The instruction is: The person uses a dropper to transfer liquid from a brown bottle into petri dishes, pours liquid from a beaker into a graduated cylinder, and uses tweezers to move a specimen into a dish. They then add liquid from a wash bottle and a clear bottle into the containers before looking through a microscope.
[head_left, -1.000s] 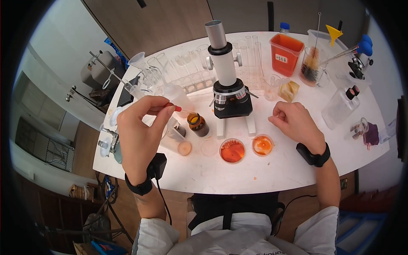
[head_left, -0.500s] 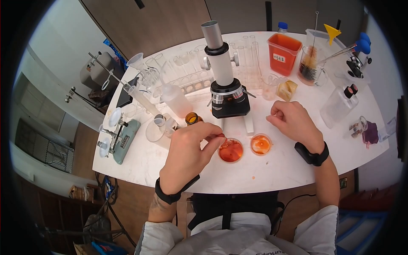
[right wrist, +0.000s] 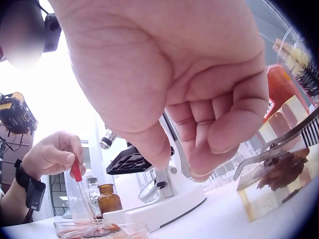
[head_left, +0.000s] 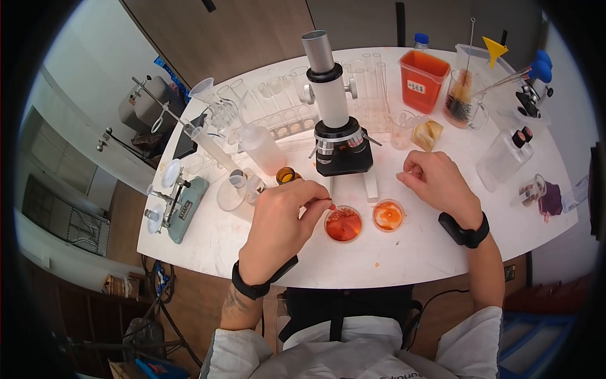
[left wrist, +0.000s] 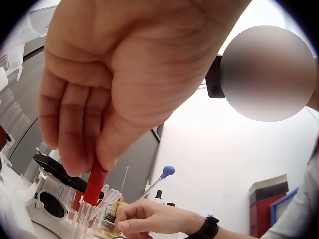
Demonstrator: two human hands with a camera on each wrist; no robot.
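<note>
Between thumb and fingers, the left hand [head_left: 276, 228] pinches the red bulb [left wrist: 94, 184] of a clear glass dropper. In the right wrist view the dropper's glass tube [right wrist: 86, 200] slants down to a shallow dish of red-orange contents, its tip low at the dish. From the head that larger petri dish [head_left: 343, 224] lies just right of the fingertips, with a smaller orange dish [head_left: 388, 215] beside it. The right hand [head_left: 437, 186], fingers loosely curled and holding nothing, is to the right of the microscope [head_left: 341, 145]. An uncapped brown bottle [head_left: 286, 175] stands behind the left hand.
Left of the hands are a balance [head_left: 189, 210], a wash bottle [head_left: 262, 150] and glassware. A test tube rack [head_left: 291, 127] stands behind. Toward the right are a red container [head_left: 423, 82], a yellowish block [head_left: 427, 135], a beaker with brushes [head_left: 458, 110] and a clear bottle [head_left: 499, 163].
The left hand has moved with the dropper from above the brown bottle, rightward and toward the body, to the larger dish. The right hand has stayed where it was.
</note>
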